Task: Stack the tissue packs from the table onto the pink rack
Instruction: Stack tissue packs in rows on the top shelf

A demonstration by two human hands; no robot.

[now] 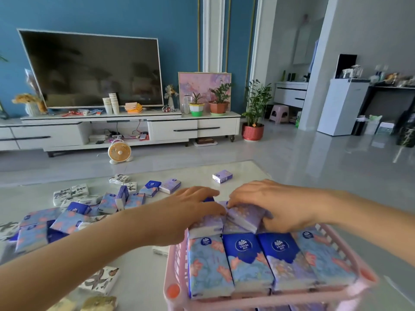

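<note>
at the far row of the pink rack (177,277) a lilac tissue pack (244,215) is pinched by the right hand (271,205) — a second pack (205,226) is pressed by the left hand (190,212), fingers nearly straight.

Both bare forearms are stretched forward and angled inward, so the hands are brought nearly together. The left hand (190,212) is laid palm-down, fingers fairly straight. The right hand (278,205) is curled, with a tissue pack (244,215) pinched between thumb and fingers.
</note>
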